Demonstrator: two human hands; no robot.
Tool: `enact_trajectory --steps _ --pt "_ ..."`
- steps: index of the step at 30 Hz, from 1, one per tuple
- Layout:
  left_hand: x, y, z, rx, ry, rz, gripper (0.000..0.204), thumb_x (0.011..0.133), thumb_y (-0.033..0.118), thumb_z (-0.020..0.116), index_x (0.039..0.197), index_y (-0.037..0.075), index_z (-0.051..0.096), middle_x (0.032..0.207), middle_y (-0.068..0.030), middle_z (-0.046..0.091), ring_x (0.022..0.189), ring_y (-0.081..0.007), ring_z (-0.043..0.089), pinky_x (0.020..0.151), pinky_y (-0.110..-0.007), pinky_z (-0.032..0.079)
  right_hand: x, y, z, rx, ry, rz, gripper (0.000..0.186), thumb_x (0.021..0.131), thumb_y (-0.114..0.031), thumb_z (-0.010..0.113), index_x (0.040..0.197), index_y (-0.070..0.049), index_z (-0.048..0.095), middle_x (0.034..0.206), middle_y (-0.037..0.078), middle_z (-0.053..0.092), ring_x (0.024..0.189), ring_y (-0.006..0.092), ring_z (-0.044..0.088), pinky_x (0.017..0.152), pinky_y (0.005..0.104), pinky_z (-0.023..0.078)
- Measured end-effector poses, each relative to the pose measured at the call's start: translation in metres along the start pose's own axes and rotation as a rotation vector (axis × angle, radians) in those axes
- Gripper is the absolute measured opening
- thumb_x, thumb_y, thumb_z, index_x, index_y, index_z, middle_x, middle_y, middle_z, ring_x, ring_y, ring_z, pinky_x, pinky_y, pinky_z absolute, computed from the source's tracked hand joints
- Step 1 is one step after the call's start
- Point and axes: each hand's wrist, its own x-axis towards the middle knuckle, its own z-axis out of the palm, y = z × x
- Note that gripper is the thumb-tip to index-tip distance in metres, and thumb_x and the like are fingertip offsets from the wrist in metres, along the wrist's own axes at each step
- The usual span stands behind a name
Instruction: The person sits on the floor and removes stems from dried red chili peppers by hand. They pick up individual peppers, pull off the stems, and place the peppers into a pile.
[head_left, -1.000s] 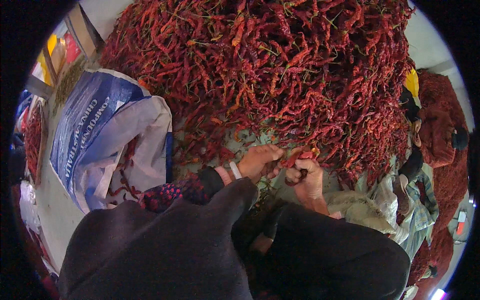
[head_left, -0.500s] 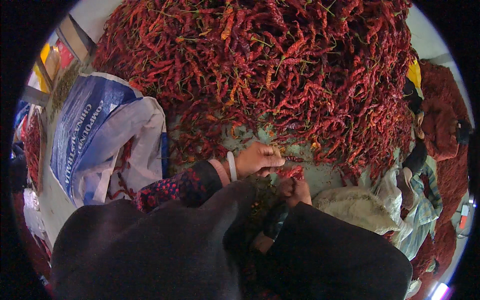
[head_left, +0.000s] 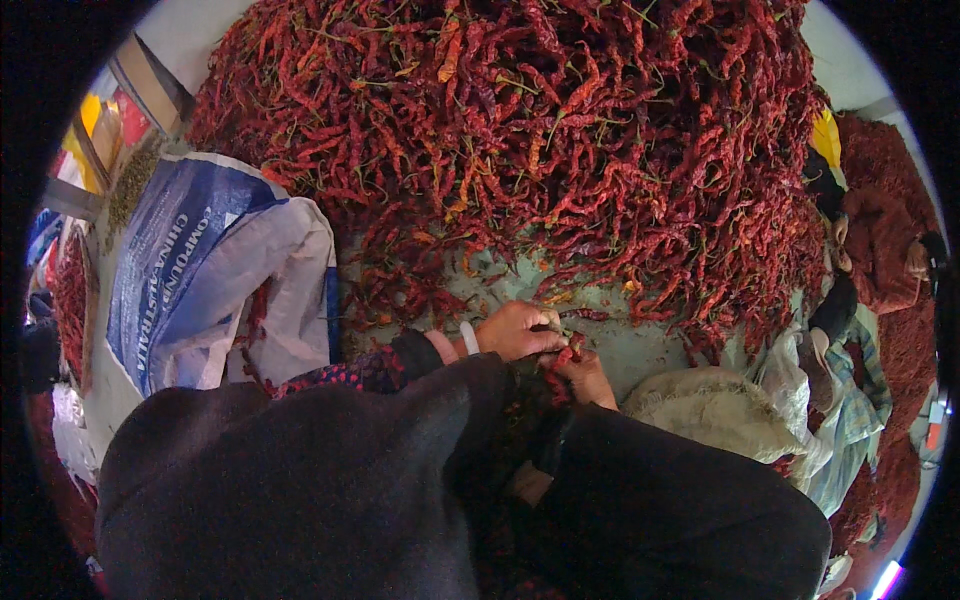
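Observation:
Both hands meet just above my lap. Dried red chilies show between the fingers of my right hand, which is closed around them. My left hand, with a white bangle on the wrist, pinches at their upper end, its fingertips touching the right hand's. The exact spot it grips is partly hidden by the fingers. Beyond the hands rises a large heap of dried red chilies, many with pale green stems. A few loose ones lie on the floor close to my fingers.
On the left a blue and white woven sack sags open with some chilies inside. A pale sack lies at the right, next to another person's checked clothing. More red chilies are piled along the far right.
My hands have come together and now touch. The left moved slightly down and right, the right up to meet it, with the red chilies still held in the right.

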Motion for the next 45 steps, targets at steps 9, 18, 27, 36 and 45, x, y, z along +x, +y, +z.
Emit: enact_trajectory --steps 9,18,27,36,45 --pt "-0.008 0.007 0.012 0.162 0.100 0.046 0.018 0.077 0.016 0.056 0.088 0.001 0.057 0.079 -0.0113 0.058 0.074 -0.0212 0.056 0.066 -0.029 0.042 -0.012 -0.002 0.004 -0.128 -0.098 -0.020 0.016 0.064 -0.002 0.060 0.080 0.000 0.059 0.073 0.005 0.060 0.066 0.0120 0.056 0.060 0.0248 0.044" --pt "-0.018 0.006 0.025 -0.888 0.307 -0.207 0.016 0.074 0.011 0.060 0.085 -0.001 0.061 0.068 -0.0026 0.056 0.058 -0.0090 0.049 0.051 -0.023 0.036 -0.012 -0.012 0.003 -0.759 -0.140 -0.628 0.017 0.059 0.001 0.058 0.076 -0.001 0.059 0.067 0.008 0.060 0.054 0.0110 0.051 0.049 0.0258 0.041" --pt "-0.006 0.021 0.010 -0.723 0.175 -0.325 0.019 0.075 0.019 0.060 0.085 0.003 0.061 0.057 0.0009 0.050 0.045 -0.0050 0.038 0.040 -0.021 0.025 -0.036 -0.035 0.020 -0.043 -0.087 -0.075 0.003 0.072 -0.005 0.058 0.072 -0.002 0.056 0.060 0.001 0.052 0.052 0.0103 0.048 0.049 0.0227 0.037" --pt "-0.005 0.012 -0.004 -0.779 0.077 -0.147 0.021 0.084 0.017 0.046 0.097 0.001 0.053 0.084 -0.0064 0.056 0.074 -0.0138 0.052 0.054 -0.024 0.041 -0.026 -0.025 0.020 0.215 -0.041 0.048 0.008 0.074 -0.007 0.058 0.080 -0.002 0.057 0.070 0.004 0.057 0.060 0.0127 0.054 0.056 0.0241 0.043" --pt "-0.012 0.001 -0.003 -1.011 0.151 -0.237 0.020 0.085 0.012 0.047 0.099 -0.001 0.052 0.087 -0.0101 0.059 0.079 -0.0175 0.058 0.059 -0.025 0.045 -0.017 -0.014 0.024 0.309 -0.111 0.002 0.011 0.075 -0.002 0.055 0.085 0.001 0.056 0.073 0.007 0.059 0.063 0.0151 0.056 0.057 0.0263 0.046"
